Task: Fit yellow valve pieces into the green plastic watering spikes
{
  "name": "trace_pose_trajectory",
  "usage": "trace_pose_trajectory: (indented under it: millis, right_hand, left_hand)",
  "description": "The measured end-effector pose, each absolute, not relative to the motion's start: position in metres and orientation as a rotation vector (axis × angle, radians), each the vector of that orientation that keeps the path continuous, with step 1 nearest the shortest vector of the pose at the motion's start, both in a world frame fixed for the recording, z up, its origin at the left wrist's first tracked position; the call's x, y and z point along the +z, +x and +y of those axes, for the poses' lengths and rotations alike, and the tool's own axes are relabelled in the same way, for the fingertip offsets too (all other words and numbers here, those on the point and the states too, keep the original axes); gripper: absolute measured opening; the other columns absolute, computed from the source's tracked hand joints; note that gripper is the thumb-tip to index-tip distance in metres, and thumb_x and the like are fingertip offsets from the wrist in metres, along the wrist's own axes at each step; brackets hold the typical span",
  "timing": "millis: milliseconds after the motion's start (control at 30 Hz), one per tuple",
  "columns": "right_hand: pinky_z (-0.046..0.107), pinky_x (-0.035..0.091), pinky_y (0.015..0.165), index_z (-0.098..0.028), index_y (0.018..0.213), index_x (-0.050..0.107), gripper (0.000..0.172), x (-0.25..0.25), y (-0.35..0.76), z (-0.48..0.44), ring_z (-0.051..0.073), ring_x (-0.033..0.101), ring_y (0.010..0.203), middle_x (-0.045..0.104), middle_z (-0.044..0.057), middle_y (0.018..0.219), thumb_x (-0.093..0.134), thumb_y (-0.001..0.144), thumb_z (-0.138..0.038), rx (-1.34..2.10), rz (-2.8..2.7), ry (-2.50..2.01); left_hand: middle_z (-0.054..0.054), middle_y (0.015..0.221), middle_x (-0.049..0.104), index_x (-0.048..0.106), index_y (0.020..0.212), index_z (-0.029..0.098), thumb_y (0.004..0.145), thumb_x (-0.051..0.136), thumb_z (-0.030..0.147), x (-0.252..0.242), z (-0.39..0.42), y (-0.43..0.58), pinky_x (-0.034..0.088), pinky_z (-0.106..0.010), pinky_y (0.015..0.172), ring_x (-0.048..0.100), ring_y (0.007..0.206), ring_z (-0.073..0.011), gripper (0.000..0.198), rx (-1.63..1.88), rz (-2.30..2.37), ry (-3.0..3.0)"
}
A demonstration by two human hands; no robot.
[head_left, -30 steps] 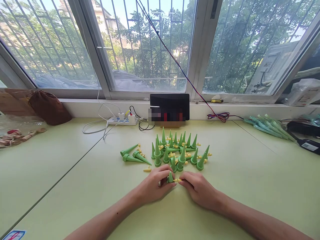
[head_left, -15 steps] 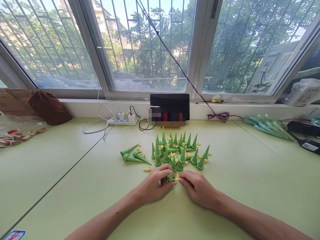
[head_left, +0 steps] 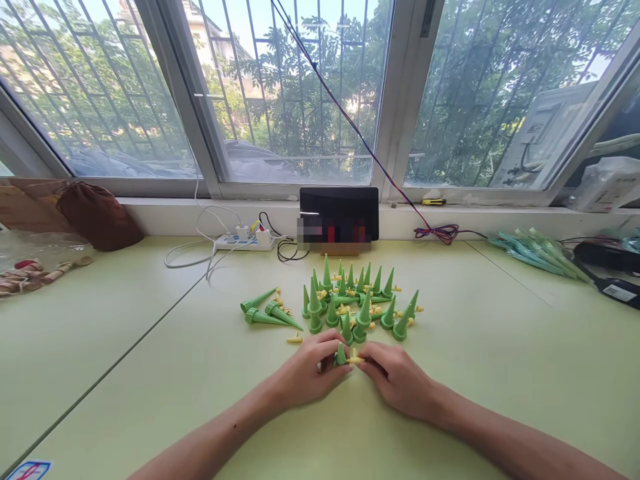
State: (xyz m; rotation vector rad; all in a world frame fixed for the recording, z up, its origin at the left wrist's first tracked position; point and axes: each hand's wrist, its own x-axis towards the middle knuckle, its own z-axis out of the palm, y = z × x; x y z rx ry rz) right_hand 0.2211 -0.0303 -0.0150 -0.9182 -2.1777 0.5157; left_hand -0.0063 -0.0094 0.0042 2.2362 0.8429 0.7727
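My left hand (head_left: 320,363) is closed around a small green plant watering spike (head_left: 341,355), its cone pointing up between thumb and fingers. From the spike's right side sticks out a yellow T-shaped valve (head_left: 355,359). My right hand (head_left: 393,373) has its thumb and index finger pinched at the valve's outer end; its other fingers are curled. Just beyond my hands stands a cluster of green spikes (head_left: 365,310), many upright with yellow valves on them. Left of the cluster, several green spikes (head_left: 270,319) lie on their sides beside loose yellow valves (head_left: 295,339).
On the pale green table (head_left: 150,400), a dark tablet (head_left: 340,210) stands at the back by the window. A power strip (head_left: 245,241) with cables is left of it. A brown drawstring bag (head_left: 100,217) sits far left, and bagged tubing (head_left: 543,253) lies far right.
More of the yellow valve's outer end now shows beside my right fingertips. Both hands stay in nearly the same place, and the cluster has not moved.
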Motion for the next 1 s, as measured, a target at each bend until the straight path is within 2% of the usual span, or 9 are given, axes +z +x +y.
trace_pose_trajectory:
  millis: [400, 567, 700, 800, 1000]
  right_hand:
    - [0.029, 0.033, 0.057, -0.022, 0.074, 0.048, 0.035, -0.0173, 0.2220, -0.0288, 0.016, 0.046, 0.057, 0.057, 0.000, 0.066, 0.037, 0.107, -0.025, 0.483, -2.274, -0.988]
    - [0.029, 0.038, 0.060, -0.022, 0.077, 0.052, 0.032, -0.0167, 0.2212, -0.0291, 0.017, 0.053, 0.062, 0.061, 0.001, 0.070, 0.041, 0.107, -0.026, 0.522, -2.241, -1.019]
    - [0.029, 0.045, 0.066, -0.021, 0.092, 0.060, 0.019, -0.0129, 0.2202, -0.0297, 0.019, 0.061, 0.071, 0.068, 0.004, 0.081, 0.047, 0.105, -0.024, 0.573, -2.189, -0.995]
    - [0.029, 0.047, 0.066, -0.020, 0.100, 0.062, 0.012, -0.0107, 0.2200, -0.0304, 0.020, 0.062, 0.072, 0.069, 0.004, 0.082, 0.050, 0.102, -0.021, 0.595, -2.147, -0.986]
    - [0.029, 0.047, 0.066, -0.020, 0.096, 0.061, 0.013, -0.0131, 0.2208, -0.0314, 0.019, 0.061, 0.071, 0.068, 0.004, 0.082, 0.050, 0.102, -0.021, 0.600, -2.143, -0.985]
  left_hand:
    - [-0.004, 0.095, 0.058, 0.062, 0.087, 0.018, 0.092, 0.062, 0.020, 0.0057, -0.0108, -0.0060, 0.041, -0.020, 0.055, 0.048, 0.063, -0.0091, 0.006, 0.743, 0.830, 2.230]
    - [-0.004, 0.091, 0.057, 0.062, 0.086, 0.017, 0.093, 0.061, 0.022, 0.0071, -0.0107, -0.0047, 0.042, -0.021, 0.056, 0.048, 0.061, -0.0089, 0.009, 0.755, 0.844, 2.234]
    - [-0.003, 0.091, 0.057, 0.063, 0.086, 0.017, 0.094, 0.062, 0.024, 0.0077, -0.0101, -0.0043, 0.042, -0.021, 0.057, 0.049, 0.061, -0.0090, 0.011, 0.776, 0.883, 2.212]
    - [-0.003, 0.091, 0.057, 0.062, 0.086, 0.017, 0.093, 0.063, 0.023, 0.0069, -0.0097, -0.0049, 0.043, -0.021, 0.057, 0.049, 0.062, -0.0089, 0.009, 0.785, 0.897, 2.200]
    - [-0.003, 0.091, 0.056, 0.062, 0.086, 0.018, 0.094, 0.061, 0.024, 0.0066, -0.0097, -0.0057, 0.044, -0.021, 0.057, 0.050, 0.063, -0.0097, 0.010, 0.757, 0.869, 2.205]
